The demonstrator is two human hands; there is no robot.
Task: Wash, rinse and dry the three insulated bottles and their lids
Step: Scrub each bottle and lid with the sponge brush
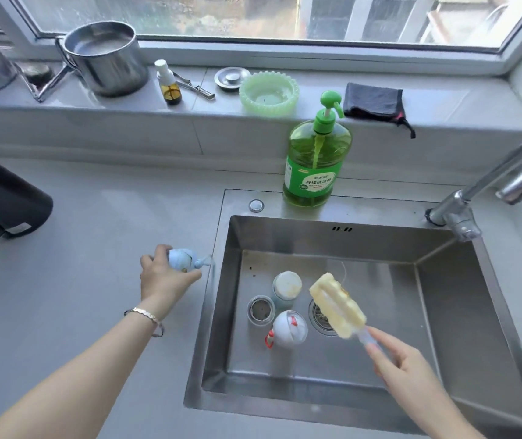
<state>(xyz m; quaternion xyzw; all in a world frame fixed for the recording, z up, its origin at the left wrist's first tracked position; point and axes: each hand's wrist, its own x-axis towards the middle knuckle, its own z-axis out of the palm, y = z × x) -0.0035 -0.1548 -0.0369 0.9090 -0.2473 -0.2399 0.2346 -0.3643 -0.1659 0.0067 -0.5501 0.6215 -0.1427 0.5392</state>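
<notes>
Gripping a pale blue lid (181, 259) in the curled fingers of the left hand (163, 280) over the table (101, 236) just left of the sink (285, 204), pinching a yellow sponge brush (337, 304) by its handle with the right hand (402, 362) above three bottles (287, 286) clustered near the drain.

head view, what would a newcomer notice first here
The yellow sponge brush, gripped by the right hand over the steel sink, stands out first. Next comes the bright green soap bottle standing on the sink's back rim. The left hand holds a small pale blue bottle part beside the sink's left edge.
</notes>
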